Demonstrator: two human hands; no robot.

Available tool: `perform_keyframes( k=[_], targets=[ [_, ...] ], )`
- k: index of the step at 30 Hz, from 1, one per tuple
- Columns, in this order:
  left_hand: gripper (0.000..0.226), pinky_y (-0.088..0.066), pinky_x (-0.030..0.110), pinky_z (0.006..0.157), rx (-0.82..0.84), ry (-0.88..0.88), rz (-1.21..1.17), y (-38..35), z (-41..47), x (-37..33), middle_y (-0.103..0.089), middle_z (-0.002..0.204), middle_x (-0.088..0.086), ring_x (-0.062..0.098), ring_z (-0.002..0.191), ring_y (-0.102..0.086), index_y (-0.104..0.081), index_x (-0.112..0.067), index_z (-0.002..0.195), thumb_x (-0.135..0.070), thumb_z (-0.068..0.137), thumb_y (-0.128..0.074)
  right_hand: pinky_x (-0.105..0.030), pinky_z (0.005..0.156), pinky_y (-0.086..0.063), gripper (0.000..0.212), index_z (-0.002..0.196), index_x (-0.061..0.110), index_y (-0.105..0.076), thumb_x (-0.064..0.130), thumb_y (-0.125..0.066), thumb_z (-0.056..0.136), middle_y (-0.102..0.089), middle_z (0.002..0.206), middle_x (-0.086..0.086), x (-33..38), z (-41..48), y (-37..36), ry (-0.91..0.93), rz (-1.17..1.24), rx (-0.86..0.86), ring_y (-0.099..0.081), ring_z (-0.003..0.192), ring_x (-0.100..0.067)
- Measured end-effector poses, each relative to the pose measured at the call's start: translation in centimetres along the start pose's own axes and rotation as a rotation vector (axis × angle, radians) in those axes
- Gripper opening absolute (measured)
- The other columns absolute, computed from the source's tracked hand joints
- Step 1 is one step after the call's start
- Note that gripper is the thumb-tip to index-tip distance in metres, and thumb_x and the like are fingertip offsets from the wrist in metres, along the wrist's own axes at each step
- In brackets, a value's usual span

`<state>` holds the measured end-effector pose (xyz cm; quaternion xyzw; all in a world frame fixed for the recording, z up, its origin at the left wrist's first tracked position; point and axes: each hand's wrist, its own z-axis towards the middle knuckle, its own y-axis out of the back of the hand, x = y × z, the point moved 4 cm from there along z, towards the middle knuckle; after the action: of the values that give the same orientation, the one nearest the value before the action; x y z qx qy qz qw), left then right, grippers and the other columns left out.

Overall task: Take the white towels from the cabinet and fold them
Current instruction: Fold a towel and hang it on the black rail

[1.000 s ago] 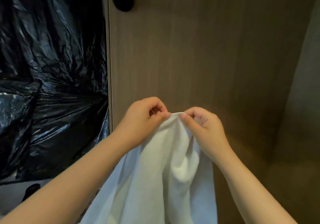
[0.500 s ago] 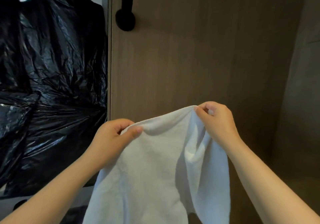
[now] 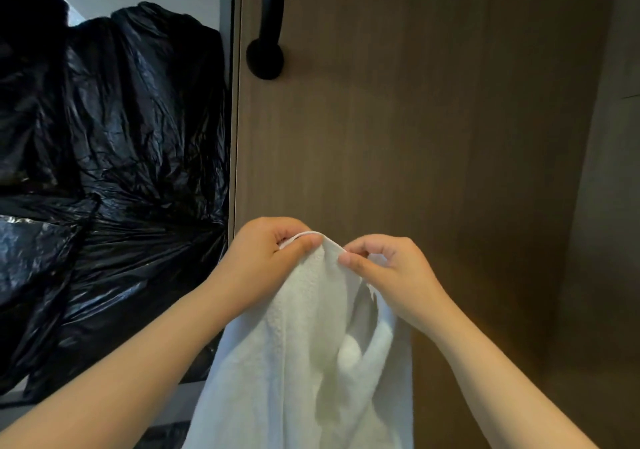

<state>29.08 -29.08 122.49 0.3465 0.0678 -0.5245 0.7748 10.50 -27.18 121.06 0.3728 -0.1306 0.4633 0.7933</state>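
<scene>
A white towel (image 3: 304, 351) hangs in loose folds in front of me, its lower part running out of the bottom of the view. My left hand (image 3: 263, 258) pinches the towel's top edge between thumb and curled fingers. My right hand (image 3: 388, 272) pinches the same top edge just to the right, the two hands almost touching. Both forearms reach up from the bottom of the view.
A brown wooden cabinet door (image 3: 415, 119) with a black handle (image 3: 266, 32) stands straight ahead. Crumpled black plastic bags (image 3: 114, 171) fill the shelf space to the left. A wooden side wall (image 3: 609, 206) closes in on the right.
Half a second ago my hands held the towel's top edge spread apart. They have come back together, and the towel now hangs bunched between them.
</scene>
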Motion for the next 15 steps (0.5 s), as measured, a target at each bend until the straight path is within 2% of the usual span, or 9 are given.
perform_keyframes(
  k=[4, 7, 10, 15],
  targets=[
    [0.021, -0.047, 0.02, 0.06, 0.063, 0.055, 0.069, 0.4, -0.2, 1.1, -0.067, 0.072, -0.009, 0.005, 0.067, -0.06, -0.071, -0.028, 0.077, -0.032, 0.093, -0.058, -0.035, 0.071, -0.049, 0.017, 0.079, 0.018, -0.065, 0.022, -0.057, 0.093, -0.063, 0.075, 0.008, 1.0, 0.4, 1.2, 0.098, -0.125, -0.159, -0.06, 0.078, -0.01],
    [0.019, -0.053, 0.025, 0.065, 0.113, 0.119, 0.147, 0.7, -0.9, 2.8, -0.068, 0.075, -0.014, 0.003, 0.071, -0.062, -0.069, -0.031, 0.079, -0.031, 0.093, -0.057, -0.04, 0.07, -0.051, 0.019, 0.079, 0.018, -0.063, 0.024, -0.054, 0.095, -0.06, 0.073, 0.008, 1.6, 0.8, 1.9, 0.125, -0.167, -0.201, -0.059, 0.078, -0.012],
    [0.019, -0.057, 0.028, 0.071, 0.13, 0.193, 0.175, 1.0, -2.2, 4.5, -0.068, 0.076, -0.018, 0.0, 0.074, -0.063, -0.07, -0.032, 0.08, -0.03, 0.094, -0.057, -0.04, 0.072, -0.053, 0.02, 0.079, 0.022, -0.062, 0.025, -0.053, 0.096, -0.06, 0.075, 0.01, 1.4, 0.7, 2.7, 0.124, -0.18, -0.249, -0.059, 0.08, -0.011],
    [0.017, -0.057, 0.032, 0.073, 0.11, 0.249, 0.241, 1.2, -3.6, 6.1, -0.067, 0.078, -0.012, 0.006, 0.076, -0.063, -0.069, -0.029, 0.085, -0.028, 0.095, -0.055, -0.039, 0.073, -0.055, 0.02, 0.078, 0.026, -0.062, 0.024, -0.054, 0.096, -0.062, 0.078, 0.013, 0.1, 0.3, 4.0, 0.055, -0.196, -0.328, -0.06, 0.081, -0.009]
  ],
)
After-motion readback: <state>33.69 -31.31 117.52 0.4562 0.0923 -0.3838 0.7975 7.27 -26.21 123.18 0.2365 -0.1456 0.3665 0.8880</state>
